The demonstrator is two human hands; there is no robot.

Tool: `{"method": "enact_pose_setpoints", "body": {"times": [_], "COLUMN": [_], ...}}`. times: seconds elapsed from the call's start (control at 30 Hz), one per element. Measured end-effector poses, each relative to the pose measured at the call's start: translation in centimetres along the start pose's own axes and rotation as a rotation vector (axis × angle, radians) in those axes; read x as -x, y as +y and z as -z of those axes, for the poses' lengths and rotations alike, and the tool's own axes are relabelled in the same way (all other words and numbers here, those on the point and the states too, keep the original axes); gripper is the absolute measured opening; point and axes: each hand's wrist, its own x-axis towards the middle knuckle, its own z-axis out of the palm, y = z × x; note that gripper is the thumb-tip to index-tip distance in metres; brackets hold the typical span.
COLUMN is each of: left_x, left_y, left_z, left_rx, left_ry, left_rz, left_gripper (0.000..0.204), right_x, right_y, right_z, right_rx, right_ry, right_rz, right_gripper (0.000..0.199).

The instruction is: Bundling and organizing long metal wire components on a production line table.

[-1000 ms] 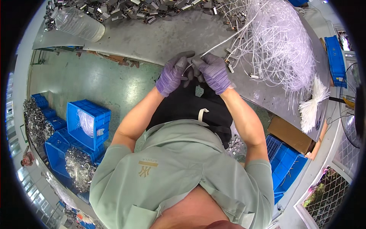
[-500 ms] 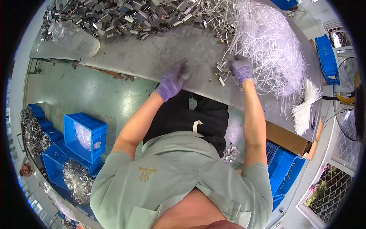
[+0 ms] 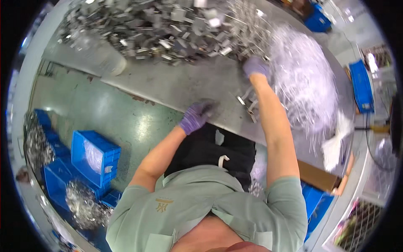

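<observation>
Both my hands wear purple gloves with grey fingers. Over the near edge of the grey worktable (image 3: 172, 90) is my left hand (image 3: 196, 116), its blurred fingers stretched to the right and a little apart, with nothing visible in them. My right hand (image 3: 256, 67) reaches to where a heap of small grey rectangular metal parts (image 3: 180, 31) meets a tangle of thin pale strands (image 3: 247, 23). Its fingers are hidden and smeared, so any hold cannot be made out. A few loose metal pieces (image 3: 248, 107) lie on the table just left of my right forearm.
A big mound of clear, thin strands (image 3: 306, 80) covers the table's right side, beside a white tied bundle (image 3: 333, 147). A clear plastic bottle (image 3: 103, 54) lies at the left. Blue crates (image 3: 94, 155) stand on the floor at left; a cardboard box (image 3: 317, 176) sits at right.
My right hand has moved away from the loose metal pieces, forward toward the heap. The whole view has shifted, and my left hand stays near the table edge.
</observation>
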Motion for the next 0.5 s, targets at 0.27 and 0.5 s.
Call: {"method": "enact_pose_setpoints", "body": {"times": [0.27, 0.5], "left_x": [-3.7, -12.7], "left_y": [1.2, -0.5], "left_z": [-1.2, -4.2], "left_rx": [-0.063, -0.622], "left_ry": [-0.116, 0.033], "left_rz": [-0.013, -0.053], "left_gripper": [0.038, 0.034], "right_x": [-11.9, -1.1], "right_y": [15.9, 9.2], "right_z": [-9.7, -3.4], "right_rx": [0.152, -1.253], "right_ry": [0.278, -0.139], "right_rz": [0.160, 0.128], "right_gripper": [0.030, 0.014]}}
